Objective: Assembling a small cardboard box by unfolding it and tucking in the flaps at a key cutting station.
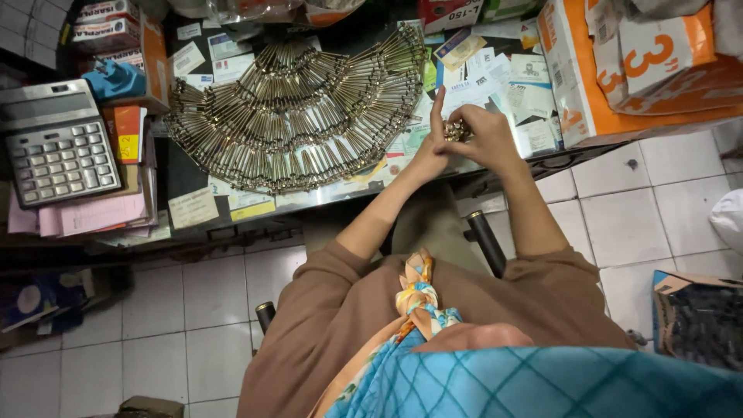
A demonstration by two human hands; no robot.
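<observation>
Both my hands meet over the desk's near edge, right of the middle. My right hand (481, 135) curls around a small bunch of brass-coloured metal pieces (458, 130). My left hand (430, 149) touches the same bunch from the left, its forefinger pointing up. Just left of my hands, several rows of long brass-coloured metal parts (298, 108) lie fanned out in a wide arc on the glass-topped desk (186, 179). My brown sleeves and a patterned scarf fill the lower part of the view.
A grey calculator (56, 141) rests on pink papers at the desk's left. Orange-and-white cardboard boxes (619, 73) stand at the right. Paper slips and cards lie under the glass. A box of dark parts (696, 317) sits on the white tiled floor at the right.
</observation>
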